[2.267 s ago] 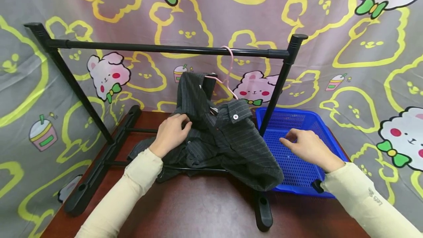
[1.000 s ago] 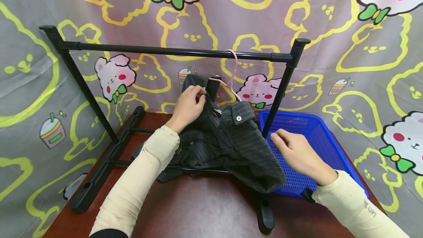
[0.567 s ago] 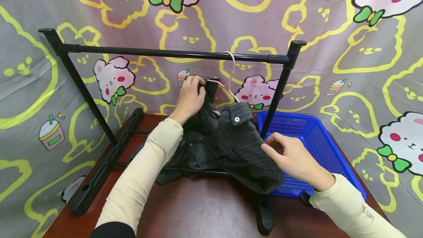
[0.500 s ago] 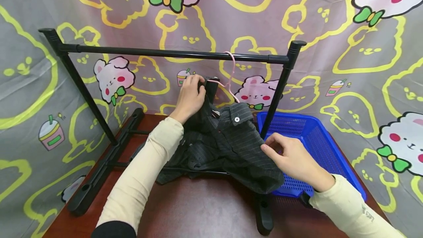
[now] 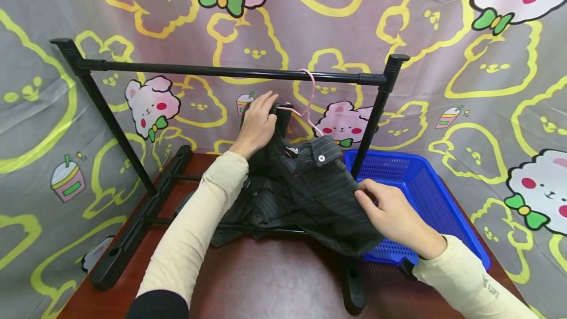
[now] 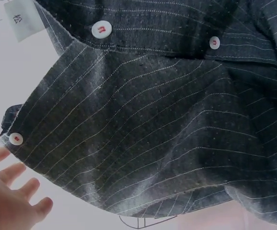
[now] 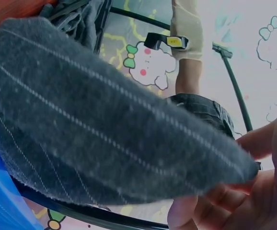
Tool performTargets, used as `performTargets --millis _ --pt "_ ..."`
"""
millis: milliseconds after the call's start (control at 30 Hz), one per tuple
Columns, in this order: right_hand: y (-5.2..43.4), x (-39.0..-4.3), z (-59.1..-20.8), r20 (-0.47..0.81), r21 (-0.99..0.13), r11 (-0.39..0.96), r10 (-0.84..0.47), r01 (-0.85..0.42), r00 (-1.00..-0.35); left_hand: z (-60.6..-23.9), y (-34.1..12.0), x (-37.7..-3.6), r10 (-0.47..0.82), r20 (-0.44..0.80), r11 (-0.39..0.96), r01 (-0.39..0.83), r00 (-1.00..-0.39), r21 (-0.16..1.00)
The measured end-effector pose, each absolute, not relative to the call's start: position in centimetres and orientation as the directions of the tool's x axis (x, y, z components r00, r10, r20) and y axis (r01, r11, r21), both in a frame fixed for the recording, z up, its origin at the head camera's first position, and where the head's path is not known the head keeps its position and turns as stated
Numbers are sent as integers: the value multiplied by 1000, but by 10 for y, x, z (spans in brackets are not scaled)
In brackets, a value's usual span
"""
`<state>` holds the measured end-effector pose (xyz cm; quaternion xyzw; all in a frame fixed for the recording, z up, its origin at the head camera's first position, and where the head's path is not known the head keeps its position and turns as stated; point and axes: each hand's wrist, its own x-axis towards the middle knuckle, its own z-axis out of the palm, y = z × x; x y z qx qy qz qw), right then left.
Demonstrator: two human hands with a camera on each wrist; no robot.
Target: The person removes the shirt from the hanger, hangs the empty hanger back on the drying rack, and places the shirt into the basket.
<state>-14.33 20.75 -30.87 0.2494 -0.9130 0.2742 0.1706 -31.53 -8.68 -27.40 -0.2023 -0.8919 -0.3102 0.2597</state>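
A dark pinstriped shirt (image 5: 328, 186) with white buttons hangs askew from a pink hanger (image 5: 306, 112), its lower part bunched over the rack's base. My left hand (image 5: 258, 127) lies against the shirt's upper left part near the hanger's arm, fingers extended. In the left wrist view that hand (image 6: 9, 196) has its fingers spread just beside the cloth edge and a button (image 6: 16, 139). With thumb and fingers, my right hand (image 5: 392, 210) pinches the shirt's right edge. The right wrist view shows the fold of cloth (image 7: 114, 120) running into that hand (image 7: 253, 191).
A black clothes rack (image 5: 212, 70) carries the hanger's hook on its top rail, right of centre. Behind its right post, a blue perforated basket (image 5: 425, 181) stands on the reddish-brown table (image 5: 266, 279). A patterned curtain (image 5: 398, 9) encloses the back and sides.
My left hand has risen from the shirt's middle to its upper left part, and its fingers have straightened. My right hand has come left from over the basket and now pinches the shirt's edge.
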Motion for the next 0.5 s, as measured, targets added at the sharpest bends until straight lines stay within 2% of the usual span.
performTargets --millis 167,500 --pt "207 -144 -310 462 -395 737 -357 -548 -812 -273 -86 -319 240 569 724 536 -786 434" --pt "210 -149 -315 474 -401 737 -341 -544 -812 -277 -87 -325 235 555 728 523 -798 444"
